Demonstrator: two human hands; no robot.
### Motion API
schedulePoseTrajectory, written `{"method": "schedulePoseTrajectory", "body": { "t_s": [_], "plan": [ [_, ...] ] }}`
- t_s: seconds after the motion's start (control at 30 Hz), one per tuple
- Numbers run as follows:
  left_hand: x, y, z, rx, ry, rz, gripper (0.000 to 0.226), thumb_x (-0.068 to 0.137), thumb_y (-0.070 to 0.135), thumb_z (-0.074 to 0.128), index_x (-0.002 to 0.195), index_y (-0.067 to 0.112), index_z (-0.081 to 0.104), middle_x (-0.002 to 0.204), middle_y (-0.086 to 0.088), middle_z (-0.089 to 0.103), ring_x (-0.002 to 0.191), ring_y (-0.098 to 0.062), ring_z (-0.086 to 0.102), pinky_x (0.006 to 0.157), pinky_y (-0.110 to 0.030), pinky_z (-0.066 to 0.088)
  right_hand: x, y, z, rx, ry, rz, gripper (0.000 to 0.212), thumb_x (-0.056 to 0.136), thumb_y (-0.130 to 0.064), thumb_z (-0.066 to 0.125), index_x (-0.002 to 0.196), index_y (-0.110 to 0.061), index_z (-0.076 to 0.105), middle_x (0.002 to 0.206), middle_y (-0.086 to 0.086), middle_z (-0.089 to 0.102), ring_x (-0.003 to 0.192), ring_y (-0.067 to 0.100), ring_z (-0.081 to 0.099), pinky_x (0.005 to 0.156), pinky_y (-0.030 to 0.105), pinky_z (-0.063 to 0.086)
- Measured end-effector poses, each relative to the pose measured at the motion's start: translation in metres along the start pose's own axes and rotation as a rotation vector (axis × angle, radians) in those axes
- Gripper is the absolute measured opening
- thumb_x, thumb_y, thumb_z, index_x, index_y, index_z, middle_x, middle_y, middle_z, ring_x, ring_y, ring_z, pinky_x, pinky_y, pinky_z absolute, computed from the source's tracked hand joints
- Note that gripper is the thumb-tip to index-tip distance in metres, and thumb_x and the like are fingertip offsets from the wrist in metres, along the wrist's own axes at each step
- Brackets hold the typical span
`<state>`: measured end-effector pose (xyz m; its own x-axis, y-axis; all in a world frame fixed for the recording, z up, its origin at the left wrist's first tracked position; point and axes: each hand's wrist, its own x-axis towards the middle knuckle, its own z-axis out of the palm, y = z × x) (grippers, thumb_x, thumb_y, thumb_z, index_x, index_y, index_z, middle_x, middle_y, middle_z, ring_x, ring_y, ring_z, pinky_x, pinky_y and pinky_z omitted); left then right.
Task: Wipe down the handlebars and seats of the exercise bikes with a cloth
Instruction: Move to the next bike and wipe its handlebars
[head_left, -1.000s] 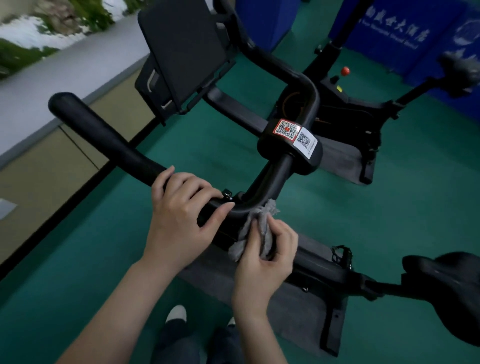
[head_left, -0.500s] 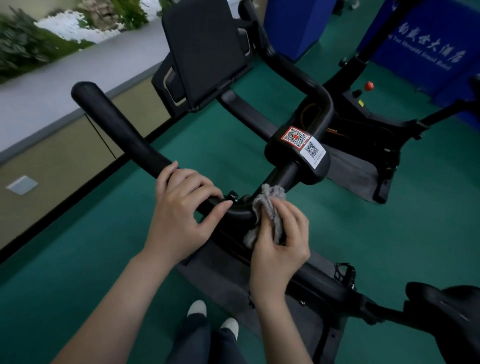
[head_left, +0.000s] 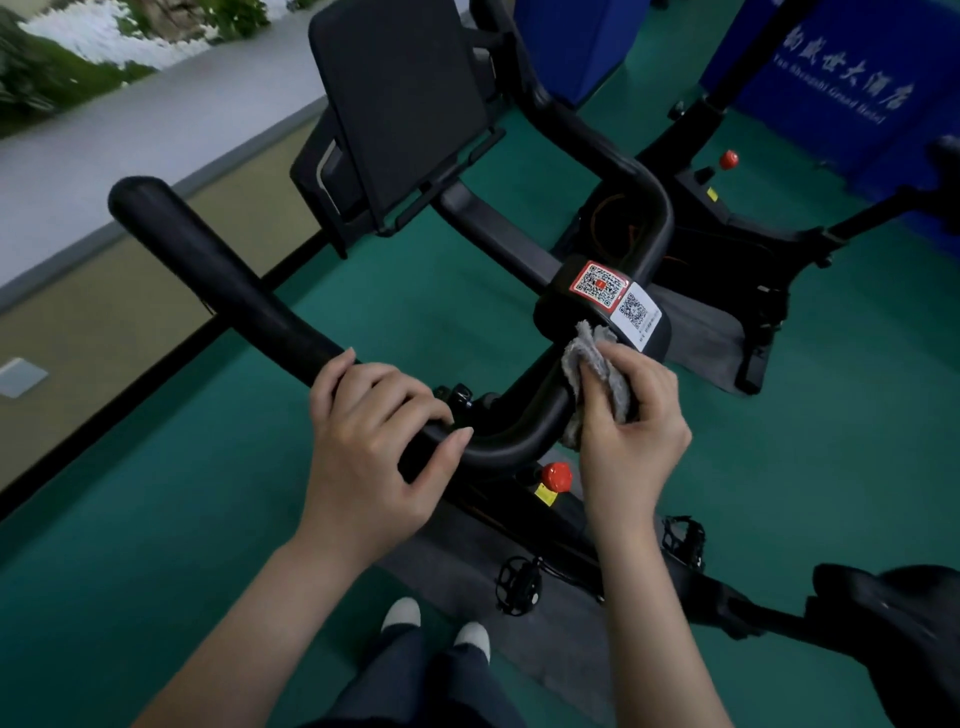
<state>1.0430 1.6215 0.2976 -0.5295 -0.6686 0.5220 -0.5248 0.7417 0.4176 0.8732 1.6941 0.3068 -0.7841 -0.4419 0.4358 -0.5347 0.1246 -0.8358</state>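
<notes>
A black exercise bike's handlebar (head_left: 218, 275) runs from the upper left down to a curved bend in the middle. My left hand (head_left: 374, 441) grips the bar just left of that bend. My right hand (head_left: 628, 421) holds a grey cloth (head_left: 597, 364) pressed against the bar's rising part, just below the clamp with two QR stickers (head_left: 615, 296). The bike's black seat (head_left: 904, 618) shows at the lower right, apart from both hands. A dark screen (head_left: 400, 98) stands above the bars.
A red knob (head_left: 557, 475) sits on the frame under the bend, with pedals (head_left: 519, 584) below. A second bike (head_left: 727, 228) stands behind on a grey mat. Blue panels (head_left: 831, 73) line the back right. Green floor surrounds; my feet (head_left: 436, 623) are below.
My right hand has slid the cloth up the handlebar toward the QR-sticker clamp. My left hand keeps its grip on the bar. The view has drawn closer and the red knob now shows.
</notes>
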Motion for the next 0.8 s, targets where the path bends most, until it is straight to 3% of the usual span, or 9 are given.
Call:
{"method": "schedulePoseTrajectory", "body": {
  "t_s": [0.17, 0.37, 0.5, 0.63, 0.7, 0.8],
  "plan": [
    [0.0, 0.0, 0.001, 0.011, 0.011, -0.001, 0.029, 0.088, 0.04, 0.053, 0.074, 0.018, 0.065, 0.081, 0.007, 0.06, 0.092, -0.018, 0.053, 0.109, -0.038, 0.022, 0.01, -0.004, -0.014, -0.157, -0.34, -0.292, 0.018, 0.075, 0.005, 0.074, 0.092, -0.002, 0.072, 0.095, 0.002, 0.069, 0.095, 0.02, 0.061, 0.089, 0.021, 0.046],
    [0.0, 0.006, 0.002, 0.005, 0.035, -0.059, 0.027, 0.086, 0.035, 0.057, 0.073, 0.016, 0.069, 0.081, 0.007, 0.062, 0.091, -0.016, 0.055, 0.111, -0.04, 0.02, 0.065, -0.01, -0.014, -0.275, -0.703, -0.486, 0.015, 0.081, -0.007, 0.072, 0.095, -0.004, 0.072, 0.093, 0.006, 0.069, 0.09, 0.023, 0.063, 0.079, 0.031, 0.05],
    [0.002, 0.013, 0.004, 0.012, 0.067, -0.144, 0.026, 0.087, 0.03, 0.057, 0.068, 0.014, 0.067, 0.078, 0.007, 0.061, 0.09, -0.013, 0.054, 0.111, -0.04, 0.02, 0.077, -0.01, -0.013, -0.285, -0.839, -0.479, 0.013, 0.081, -0.008, 0.072, 0.094, -0.007, 0.073, 0.086, 0.006, 0.067, 0.085, 0.025, 0.062, 0.072, 0.033, 0.05],
    [0.004, 0.019, 0.005, 0.019, 0.078, -0.192, 0.024, 0.085, 0.027, 0.059, 0.067, 0.013, 0.066, 0.075, 0.007, 0.06, 0.087, -0.013, 0.053, 0.111, -0.041, 0.021, 0.061, -0.017, -0.014, -0.221, -0.955, -0.567, 0.012, 0.079, -0.014, 0.061, 0.081, -0.008, 0.072, 0.076, 0.006, 0.065, 0.076, 0.026, 0.059, 0.063, 0.037, 0.048],
    [0.004, 0.02, 0.004, 0.02, 0.074, -0.206, 0.023, 0.085, 0.025, 0.059, 0.067, 0.012, 0.066, 0.075, 0.006, 0.06, 0.086, -0.015, 0.054, 0.111, -0.042, 0.023, 0.048, -0.019, -0.015, -0.182, -1.008, -0.627, 0.007, 0.077, -0.009, 0.066, 0.081, -0.007, 0.071, 0.077, 0.007, 0.065, 0.076, 0.027, 0.06, 0.065, 0.039, 0.047],
    [0.005, 0.023, 0.003, 0.031, 0.063, -0.221, 0.023, 0.084, 0.025, 0.059, 0.066, 0.012, 0.066, 0.074, 0.005, 0.06, 0.085, -0.018, 0.056, 0.111, -0.042, 0.023, 0.047, -0.014, -0.02, -0.116, -1.045, -0.602, 0.015, 0.076, -0.003, 0.071, 0.091, -0.008, 0.072, 0.083, 0.006, 0.067, 0.081, 0.024, 0.061, 0.072, 0.03, 0.046]
  ]
}}
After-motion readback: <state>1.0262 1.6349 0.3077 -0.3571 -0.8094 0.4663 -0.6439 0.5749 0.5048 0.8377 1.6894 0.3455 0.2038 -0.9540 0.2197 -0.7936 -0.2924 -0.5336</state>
